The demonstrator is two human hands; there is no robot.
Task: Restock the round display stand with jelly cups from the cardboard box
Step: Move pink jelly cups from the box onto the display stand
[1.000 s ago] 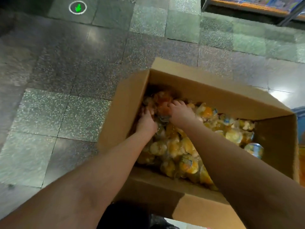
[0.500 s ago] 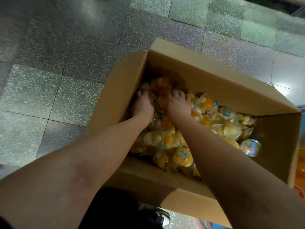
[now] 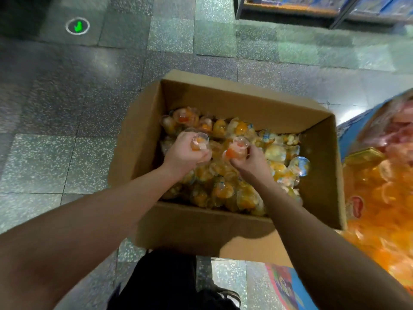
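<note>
An open cardboard box (image 3: 143, 139) stands on the tiled floor, holding several clear jelly cups (image 3: 237, 130) with orange and yellow filling. My left hand (image 3: 183, 153) grips jelly cups (image 3: 199, 142) just above the pile in the box. My right hand (image 3: 250, 159) grips a jelly cup with red-orange filling (image 3: 237, 149) beside it. At the right edge the round display stand (image 3: 380, 209) shows, blurred, with orange cups heaped on it.
Grey speckled floor tiles (image 3: 89, 108) surround the box. A shelf rack (image 3: 312, 10) stands at the far right. A green floor marker (image 3: 77, 26) sits far left. My dark trousers and a shoe (image 3: 223, 296) are below the box, beside a colourful mat (image 3: 286, 285).
Both hands were pressed down into the pile of cups; now they are lifted above it, each holding cups. The view has shifted, and the display stand has come into sight at right.
</note>
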